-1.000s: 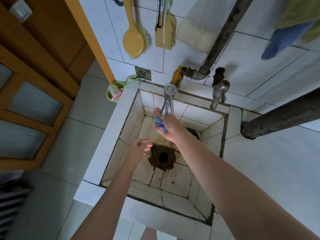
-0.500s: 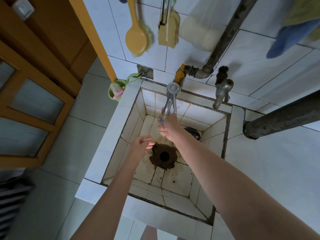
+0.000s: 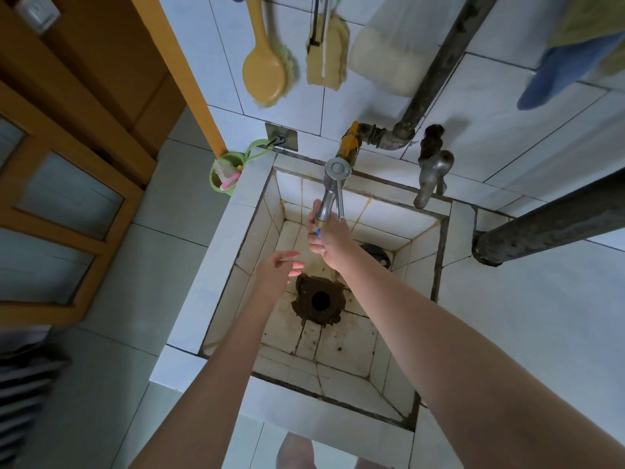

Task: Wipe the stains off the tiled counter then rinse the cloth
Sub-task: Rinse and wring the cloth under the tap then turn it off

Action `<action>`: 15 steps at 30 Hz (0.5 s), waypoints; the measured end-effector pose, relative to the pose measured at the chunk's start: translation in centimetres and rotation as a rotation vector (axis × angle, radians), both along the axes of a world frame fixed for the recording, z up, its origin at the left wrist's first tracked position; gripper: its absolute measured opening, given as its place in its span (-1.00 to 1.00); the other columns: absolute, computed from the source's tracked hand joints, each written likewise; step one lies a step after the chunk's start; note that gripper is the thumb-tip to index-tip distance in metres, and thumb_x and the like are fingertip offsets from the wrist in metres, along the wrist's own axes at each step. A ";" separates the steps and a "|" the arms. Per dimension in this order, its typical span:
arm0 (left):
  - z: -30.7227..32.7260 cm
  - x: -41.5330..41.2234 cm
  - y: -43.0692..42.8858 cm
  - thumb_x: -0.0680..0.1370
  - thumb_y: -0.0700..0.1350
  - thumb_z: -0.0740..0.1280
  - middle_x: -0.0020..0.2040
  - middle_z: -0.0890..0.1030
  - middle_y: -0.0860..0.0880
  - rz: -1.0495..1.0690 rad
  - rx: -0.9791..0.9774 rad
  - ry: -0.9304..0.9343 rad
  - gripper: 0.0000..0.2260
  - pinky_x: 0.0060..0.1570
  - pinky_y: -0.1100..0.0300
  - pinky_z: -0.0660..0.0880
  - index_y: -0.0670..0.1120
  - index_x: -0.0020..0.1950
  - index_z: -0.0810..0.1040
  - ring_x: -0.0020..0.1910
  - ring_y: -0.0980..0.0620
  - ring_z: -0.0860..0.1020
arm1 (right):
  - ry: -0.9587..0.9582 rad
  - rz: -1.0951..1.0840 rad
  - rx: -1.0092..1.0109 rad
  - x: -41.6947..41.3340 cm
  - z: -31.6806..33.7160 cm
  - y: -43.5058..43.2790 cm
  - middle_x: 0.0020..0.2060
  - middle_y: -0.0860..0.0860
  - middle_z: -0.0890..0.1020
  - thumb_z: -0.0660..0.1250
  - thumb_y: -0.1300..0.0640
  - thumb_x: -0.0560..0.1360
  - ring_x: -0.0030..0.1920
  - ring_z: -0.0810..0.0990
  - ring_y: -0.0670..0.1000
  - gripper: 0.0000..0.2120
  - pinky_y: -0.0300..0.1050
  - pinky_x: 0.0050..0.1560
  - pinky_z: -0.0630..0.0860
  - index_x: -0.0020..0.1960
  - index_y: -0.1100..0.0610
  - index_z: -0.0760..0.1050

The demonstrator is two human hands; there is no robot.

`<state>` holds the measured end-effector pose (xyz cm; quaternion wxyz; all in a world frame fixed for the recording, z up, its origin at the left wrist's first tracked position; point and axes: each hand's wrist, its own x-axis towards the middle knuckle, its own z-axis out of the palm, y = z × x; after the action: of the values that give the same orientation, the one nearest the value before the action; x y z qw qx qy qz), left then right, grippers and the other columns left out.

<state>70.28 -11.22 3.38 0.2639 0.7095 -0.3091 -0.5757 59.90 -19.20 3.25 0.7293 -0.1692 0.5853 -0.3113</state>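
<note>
My right hand (image 3: 333,236) is raised inside the tiled sink (image 3: 236,252), directly under the spout of the silver tap (image 3: 333,187). It is closed on a small blue cloth (image 3: 318,232), of which only a sliver shows between the fingers. No water stream can be made out. My left hand (image 3: 279,269) hovers lower and to the left, fingers spread and holding nothing, above the dark stained drain hole (image 3: 320,299). The white tiled counter (image 3: 524,316) lies to the right of the sink.
A second, older tap (image 3: 433,174) sticks out at the sink's back right. A thick dark pipe (image 3: 548,228) crosses above the counter. A yellow brush (image 3: 265,76) and sponges hang on the wall. A green cup (image 3: 225,174) hangs at the sink's left corner.
My right hand has lifted the blue cloth up and back until it sits under the tap spout, and the cloth is more hidden. My left hand has hardly moved.
</note>
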 end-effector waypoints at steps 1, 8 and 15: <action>0.1 -0.1 -0.1 0.60 -0.27 0.13 0.10 0.60 -0.12 0.013 -0.007 0.004 -0.73 0.09 0.15 0.44 -0.17 0.26 0.46 0.05 -0.02 0.56 | 0.009 -0.001 0.000 0.3 -0.1 0.0 -0.58 -0.05 0.35 -0.04 0.15 0.61 -0.64 0.19 -0.11 -0.65 -0.32 -0.63 0.04 -0.31 0.10 0.32; 1.1 -0.8 -1.8 0.64 -0.20 0.08 0.06 0.57 -0.13 0.203 -0.099 0.108 -0.74 -0.01 0.15 0.51 -0.22 0.26 0.44 -0.09 0.02 0.56 | 0.038 -0.099 -0.071 1.0 -1.2 -0.7 -0.50 -0.04 0.42 0.02 0.01 0.63 -0.60 0.34 -0.12 -0.68 -0.27 -0.61 0.24 -0.25 0.07 0.34; 1.8 -1.6 -2.9 0.59 -0.16 0.22 0.09 0.59 -0.14 0.263 -0.106 0.313 -0.74 -0.08 0.24 0.60 -0.22 0.25 0.47 0.00 0.01 0.60 | 0.083 0.089 -0.227 0.2 -0.7 0.1 -0.05 0.08 0.55 0.04 0.12 0.63 0.00 0.55 0.10 -0.77 0.02 0.13 0.48 0.03 0.10 0.48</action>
<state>68.72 -14.09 5.19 0.4186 0.6309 -0.1990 -0.6222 60.09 -19.08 2.57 0.6937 -0.2892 0.5681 -0.3353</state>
